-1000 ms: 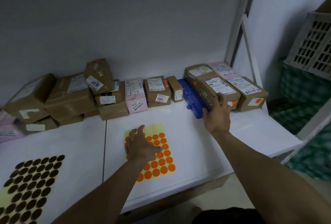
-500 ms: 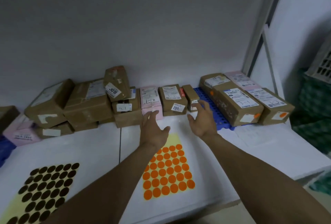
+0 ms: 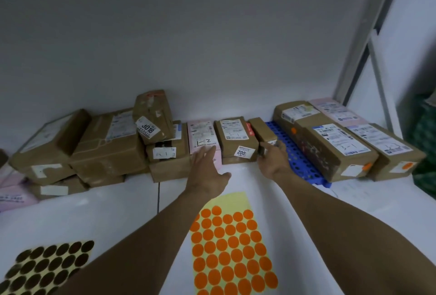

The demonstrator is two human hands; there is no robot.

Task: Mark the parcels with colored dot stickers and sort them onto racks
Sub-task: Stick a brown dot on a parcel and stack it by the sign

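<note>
A row of parcels stands along the back wall of the white table (image 3: 306,212). My right hand (image 3: 273,161) curls its fingers and thumb round the front end of a small brown parcel (image 3: 259,128). That parcel sits between a brown parcel labelled 002 (image 3: 233,136) and a blue grid rack (image 3: 292,153). Straight fingers of my left hand (image 3: 205,172) reach onto the front edge of a pink parcel (image 3: 203,134). An orange dot sticker sheet (image 3: 231,245) lies between my forearms. A dark dot sticker sheet (image 3: 47,266) lies at the lower left.
Two long brown parcels (image 3: 330,143) (image 3: 387,148) with orange dots rest on the blue rack at the right, a pink parcel behind them. Stacked brown parcels (image 3: 106,146) fill the back left. A metal rack post (image 3: 361,35) rises at the right.
Both hands have moved forward to the parcel row. My right hand went from open to gripping the small brown parcel, and my left hand reached the pink parcel. The view came closer.
</note>
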